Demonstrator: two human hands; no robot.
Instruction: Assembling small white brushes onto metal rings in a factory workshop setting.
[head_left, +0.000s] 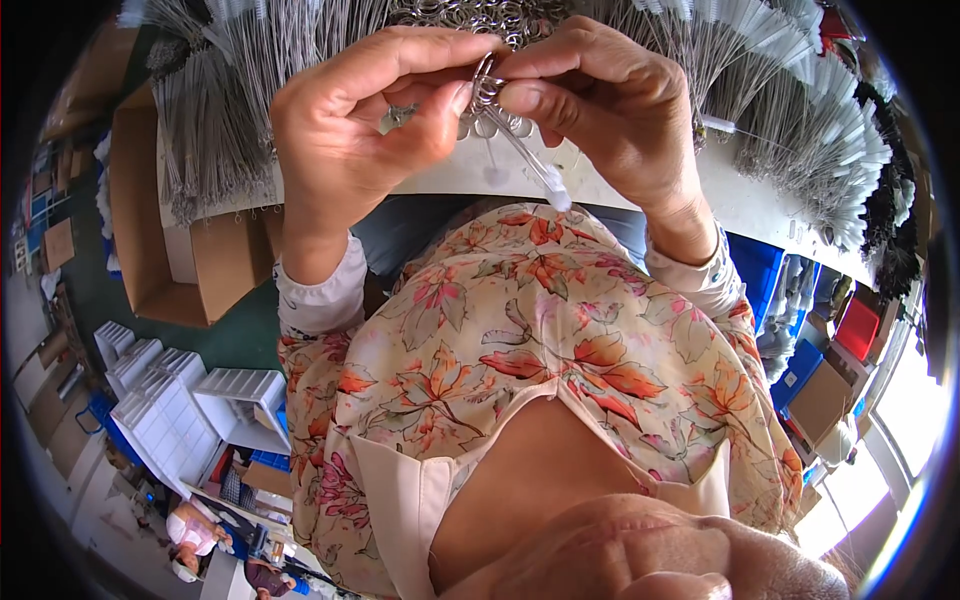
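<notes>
Left hand point(350, 120) and right hand point(610, 100) meet fingertip to fingertip, both pinched shut on a small silver metal wire ring point(487, 85). A thin clear-handled brush with white tip point(530, 165) hangs from the pinch, slanting down-right. Just behind the grip: heap of silver metal rings point(480, 15), rows of thin wire brushes point(800, 120) on white table point(740, 200).

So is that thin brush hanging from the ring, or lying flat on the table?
Hanging. The brush slants down from the metal ring, pinched between left hand and right hand, its white tip clear of the table.

Shiny metal ring point(487, 88) (thin wire), translucent plastic-tipped brush point(530, 165), matt white table point(740, 200).
</notes>
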